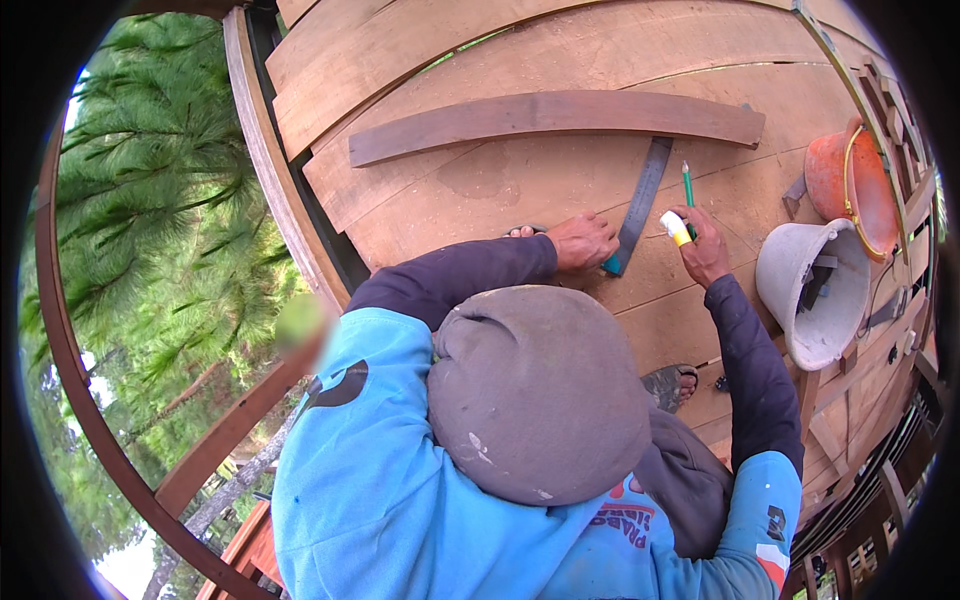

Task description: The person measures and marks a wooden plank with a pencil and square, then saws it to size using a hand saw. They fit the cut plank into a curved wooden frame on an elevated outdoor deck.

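Note:
My left hand [583, 240] presses flat on the teal stock of a metal try square [643, 200], which lies on the wooden plank floor [520, 180]. The square's steel blade runs up to a long dark wooden slat [555, 115] lying across the planks. My right hand [703, 250] is just right of the blade and grips a green pencil [687, 185] with a white and yellow end, tip pointing away from me. A grey cap [535, 395] and blue shirt with dark sleeves fill the lower view.
A grey bucket [805, 290] holding tools lies tipped at the right, with an orange bucket [850, 180] behind it. A sandalled foot [670, 385] rests on the planks. The platform's edge and railing [250, 140] are at left, with trees below.

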`<state>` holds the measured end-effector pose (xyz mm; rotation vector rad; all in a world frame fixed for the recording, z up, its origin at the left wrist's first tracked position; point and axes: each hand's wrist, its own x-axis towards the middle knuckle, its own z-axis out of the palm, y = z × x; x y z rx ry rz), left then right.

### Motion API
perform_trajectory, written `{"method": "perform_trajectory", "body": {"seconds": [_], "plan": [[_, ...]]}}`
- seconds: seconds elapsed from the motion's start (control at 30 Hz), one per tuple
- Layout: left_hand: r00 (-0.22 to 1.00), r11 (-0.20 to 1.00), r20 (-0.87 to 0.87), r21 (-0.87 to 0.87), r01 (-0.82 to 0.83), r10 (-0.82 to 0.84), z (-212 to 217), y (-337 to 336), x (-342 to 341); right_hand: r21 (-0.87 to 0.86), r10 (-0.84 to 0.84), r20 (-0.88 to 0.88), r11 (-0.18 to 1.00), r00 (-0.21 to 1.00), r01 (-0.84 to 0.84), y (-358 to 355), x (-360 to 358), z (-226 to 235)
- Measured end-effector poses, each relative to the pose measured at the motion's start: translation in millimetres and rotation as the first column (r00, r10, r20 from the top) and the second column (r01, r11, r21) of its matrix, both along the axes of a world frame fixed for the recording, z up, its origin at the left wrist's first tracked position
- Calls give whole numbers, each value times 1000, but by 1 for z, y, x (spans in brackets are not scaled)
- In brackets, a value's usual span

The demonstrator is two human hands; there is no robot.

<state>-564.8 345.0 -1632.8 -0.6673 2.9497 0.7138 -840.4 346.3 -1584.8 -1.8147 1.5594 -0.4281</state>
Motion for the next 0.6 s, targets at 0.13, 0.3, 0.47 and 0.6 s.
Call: {"method": "perform_trajectory", "body": {"seconds": [0.13, 0.3, 0.47, 0.6], "plan": [[999, 998, -50, -67, -11, 8, 9, -5, 3, 9, -64, 22, 998, 998, 64, 4, -8, -5], [994, 993, -106, -115, 15, -27, -15, 7, 2, 20, -13, -26, 1000, 1000, 13, -7, -6, 4], [998, 997, 8, 40, 66, -66, -6, 3, -3, 207, -204, 89, 961, 975, 182, -13, -14, -7], [979, 944, -201, 328, 36, 32, 69, -21, -12, 344, -404, 338, 894, 850, 288, -16, -31, -19]]}}
